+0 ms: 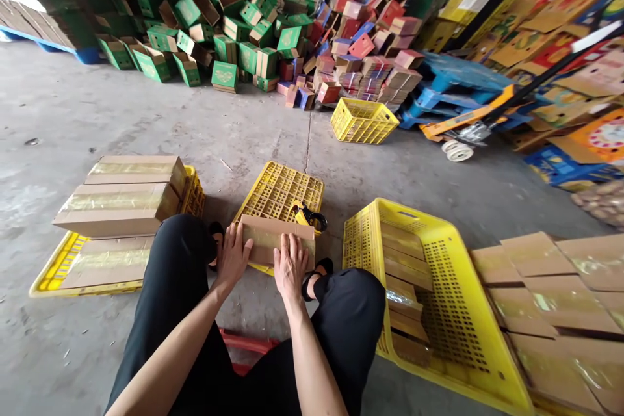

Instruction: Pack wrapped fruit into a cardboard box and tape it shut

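Between my left hand (233,255) and right hand (291,264) a strip of the box (262,248) lies free, so either could slide inward. Past the box, the grid (280,185) leaves room to reach forward, but the tape dispenser (308,216) blocks its near right corner. Sideways, my left knee (188,240) bars the stacked cartons (117,198) and my right knee (361,299) the crate (458,299); I could pass above either. Inside that crate, cartons (403,276) crowd the left, leaving room to their right.
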Demonstrator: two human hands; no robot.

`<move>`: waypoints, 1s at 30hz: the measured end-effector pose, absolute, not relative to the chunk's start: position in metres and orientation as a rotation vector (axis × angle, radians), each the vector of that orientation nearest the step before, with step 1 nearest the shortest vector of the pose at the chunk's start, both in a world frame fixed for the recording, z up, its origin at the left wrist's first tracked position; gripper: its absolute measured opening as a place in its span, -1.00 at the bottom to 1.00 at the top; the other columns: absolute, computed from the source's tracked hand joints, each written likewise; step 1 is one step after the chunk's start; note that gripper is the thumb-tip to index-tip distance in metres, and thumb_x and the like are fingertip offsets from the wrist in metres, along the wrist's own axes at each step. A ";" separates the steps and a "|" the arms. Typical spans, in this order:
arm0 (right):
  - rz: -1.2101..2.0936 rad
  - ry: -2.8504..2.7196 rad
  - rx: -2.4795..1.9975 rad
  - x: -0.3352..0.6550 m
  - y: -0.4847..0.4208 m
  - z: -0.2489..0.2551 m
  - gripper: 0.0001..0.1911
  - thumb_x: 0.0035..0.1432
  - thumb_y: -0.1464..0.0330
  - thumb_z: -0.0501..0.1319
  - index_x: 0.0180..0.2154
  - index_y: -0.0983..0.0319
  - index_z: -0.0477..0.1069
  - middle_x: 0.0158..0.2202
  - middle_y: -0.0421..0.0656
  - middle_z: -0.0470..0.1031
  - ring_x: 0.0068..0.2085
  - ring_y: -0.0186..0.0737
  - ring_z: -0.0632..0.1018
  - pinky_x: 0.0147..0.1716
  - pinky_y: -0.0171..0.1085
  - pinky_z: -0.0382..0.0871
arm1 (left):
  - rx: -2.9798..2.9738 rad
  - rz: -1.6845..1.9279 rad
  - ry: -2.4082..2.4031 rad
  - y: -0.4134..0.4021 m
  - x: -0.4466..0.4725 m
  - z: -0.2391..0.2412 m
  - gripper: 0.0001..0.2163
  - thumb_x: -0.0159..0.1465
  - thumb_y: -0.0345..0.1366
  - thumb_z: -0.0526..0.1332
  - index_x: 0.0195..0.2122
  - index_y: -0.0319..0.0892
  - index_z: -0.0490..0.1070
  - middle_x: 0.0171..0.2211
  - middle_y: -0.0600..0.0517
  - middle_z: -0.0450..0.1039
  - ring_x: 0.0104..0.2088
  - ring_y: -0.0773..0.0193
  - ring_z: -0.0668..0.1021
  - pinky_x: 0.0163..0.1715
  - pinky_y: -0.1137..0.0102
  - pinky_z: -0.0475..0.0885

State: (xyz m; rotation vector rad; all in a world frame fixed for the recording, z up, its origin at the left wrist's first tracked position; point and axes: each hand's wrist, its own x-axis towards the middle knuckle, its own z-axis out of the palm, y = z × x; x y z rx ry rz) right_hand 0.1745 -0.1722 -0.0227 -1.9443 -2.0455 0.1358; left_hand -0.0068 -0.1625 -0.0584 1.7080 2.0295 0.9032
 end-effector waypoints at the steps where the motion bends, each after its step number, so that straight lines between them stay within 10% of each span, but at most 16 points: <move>1: 0.134 -2.044 -1.952 0.173 -0.173 -0.023 -0.43 0.58 0.24 -0.09 0.46 0.25 0.26 0.49 0.11 0.23 0.49 0.26 0.21 0.41 0.36 0.05 | 1.680 0.909 2.006 -0.162 -0.007 -0.060 -0.36 0.55 0.03 -0.05 0.53 -0.23 0.10 0.54 -0.31 0.07 0.53 -0.18 0.16 0.45 -0.17 0.11; 10: 0.143 -2.039 -1.865 0.126 -0.171 -0.022 -0.48 0.54 0.20 0.08 0.41 0.16 0.36 0.48 0.10 0.26 0.47 0.37 0.22 0.37 0.43 0.08 | 1.562 1.061 1.789 -0.157 -0.008 -0.067 -0.40 0.56 -0.05 -0.07 0.55 -0.17 0.04 0.55 -0.20 0.07 0.56 0.02 0.11 0.52 -0.01 0.07; 19: 0.352 -2.326 -1.664 0.100 -0.158 -0.008 -0.50 0.58 0.27 -0.02 0.43 0.06 0.30 0.48 -0.15 0.31 0.51 0.00 0.23 0.47 0.19 0.12 | 1.294 1.164 1.611 -0.158 -0.018 -0.081 -0.41 0.58 0.04 -0.13 0.52 -0.12 0.13 0.55 -0.16 0.08 0.55 0.06 0.12 0.54 0.05 0.01; 30: 0.255 -1.840 -2.087 0.227 -0.167 -0.028 -0.37 0.52 0.22 0.03 0.43 0.45 0.27 0.47 0.24 0.24 0.49 0.15 0.28 0.39 0.08 0.30 | 1.371 1.183 1.644 -0.166 -0.014 -0.067 -0.35 0.56 0.09 -0.07 0.55 -0.15 0.07 0.57 -0.17 0.02 0.56 0.00 0.09 0.55 0.01 -0.06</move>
